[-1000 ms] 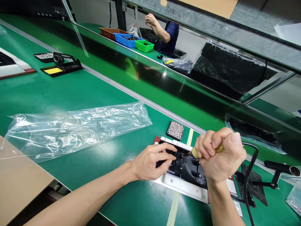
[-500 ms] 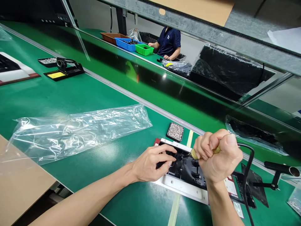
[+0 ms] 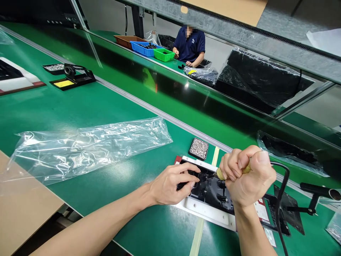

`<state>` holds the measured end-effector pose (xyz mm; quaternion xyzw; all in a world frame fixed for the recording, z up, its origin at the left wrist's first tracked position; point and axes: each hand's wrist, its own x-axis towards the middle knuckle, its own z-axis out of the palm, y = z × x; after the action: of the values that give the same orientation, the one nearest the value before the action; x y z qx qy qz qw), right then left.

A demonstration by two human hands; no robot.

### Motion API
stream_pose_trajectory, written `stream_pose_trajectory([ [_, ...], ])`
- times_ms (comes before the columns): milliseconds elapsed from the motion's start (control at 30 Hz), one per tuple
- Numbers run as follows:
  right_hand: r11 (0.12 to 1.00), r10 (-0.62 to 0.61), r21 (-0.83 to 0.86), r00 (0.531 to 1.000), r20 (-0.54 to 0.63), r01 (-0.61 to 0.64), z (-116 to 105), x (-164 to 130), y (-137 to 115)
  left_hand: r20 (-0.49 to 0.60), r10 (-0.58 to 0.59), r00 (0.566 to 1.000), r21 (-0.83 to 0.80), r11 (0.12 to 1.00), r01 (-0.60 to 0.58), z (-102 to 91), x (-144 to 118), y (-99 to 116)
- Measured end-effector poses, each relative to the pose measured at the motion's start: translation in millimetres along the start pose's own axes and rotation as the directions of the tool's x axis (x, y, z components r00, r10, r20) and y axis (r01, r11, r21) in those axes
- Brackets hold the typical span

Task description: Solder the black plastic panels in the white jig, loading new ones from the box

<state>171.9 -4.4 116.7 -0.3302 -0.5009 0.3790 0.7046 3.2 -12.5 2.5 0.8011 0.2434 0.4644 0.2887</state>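
A black plastic part point(image 3: 213, 190) lies in a white fixture point(image 3: 205, 210) on the green bench. My left hand point(image 3: 170, 185) rests on the part's left end, fingers pinching something small and dark against it. My right hand point(image 3: 249, 176) is a fist around the yellow-handled soldering iron point(image 3: 221, 173), its tip pointing left onto the part close to my left fingertips. The iron's black cable point(image 3: 279, 202) loops down behind my right wrist. A small black tray of silver screws point(image 3: 198, 148) sits just beyond the fixture.
A long clear plastic bag point(image 3: 87, 145) lies to the left, brown cardboard point(image 3: 21, 209) at the near left edge. A soldering iron stand point(image 3: 314, 199) is at right. Another stand with yellow sponge point(image 3: 70, 78) is far left. A seated person point(image 3: 190, 46) works beyond, by coloured bins point(image 3: 153, 51).
Both hands hold nearly the same pose on the part. The person in the background has lowered their arms to the table. The view has shifted slightly.
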Motion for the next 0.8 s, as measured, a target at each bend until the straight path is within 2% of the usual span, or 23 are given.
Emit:
stream_pose_trajectory([
  [800,1.000,0.013,0.000,1.000,-0.020,-0.013,0.6,0.8,-0.9,-0.004,0.001,1.000,0.010,1.000,-0.001,-1.4,3.2,2.2],
])
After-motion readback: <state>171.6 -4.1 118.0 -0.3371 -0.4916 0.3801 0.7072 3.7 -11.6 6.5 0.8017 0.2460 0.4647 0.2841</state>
